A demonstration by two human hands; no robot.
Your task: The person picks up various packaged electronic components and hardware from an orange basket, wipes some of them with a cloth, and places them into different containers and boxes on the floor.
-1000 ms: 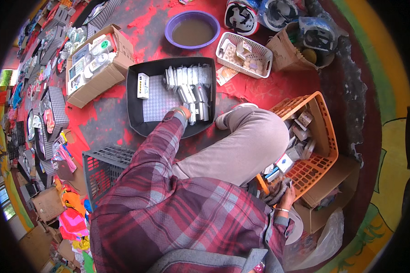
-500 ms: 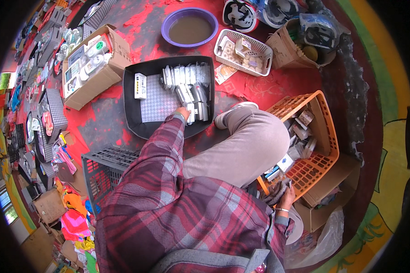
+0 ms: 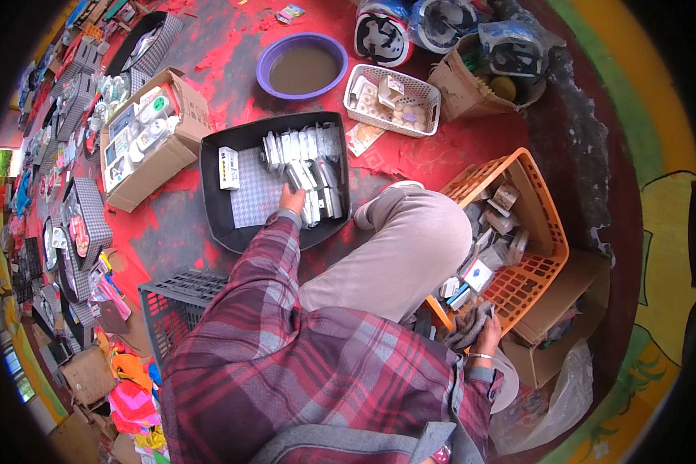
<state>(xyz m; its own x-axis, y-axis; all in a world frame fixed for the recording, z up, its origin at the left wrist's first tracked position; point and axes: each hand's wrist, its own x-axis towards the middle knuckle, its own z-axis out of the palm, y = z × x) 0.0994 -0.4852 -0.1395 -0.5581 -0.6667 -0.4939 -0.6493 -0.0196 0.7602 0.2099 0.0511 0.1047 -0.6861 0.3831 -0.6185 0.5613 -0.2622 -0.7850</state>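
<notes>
My left hand reaches into a black, checked-lined box, beside rows of thin packs in clear wrapping. Its fingers look stretched out against the near packs, apparently holding nothing, though the fingertips are partly hidden. A white small carton stands apart at the left inside the same box. At my right side, my right hand is closed on a dark grey cloth, by the near edge of a tilted orange plastic basket. Small boxes and wrapped packs lie inside that basket.
A purple basin of murky water and a white basket stand beyond the black box. Left are a filled cardboard box and a grey crate. Helmets lie at the far right; my bent knee rises between box and basket.
The view has shifted, so most things sit lower and further left. My left hand has moved slightly away from me along the packs. My right hand keeps hold of the cloth.
</notes>
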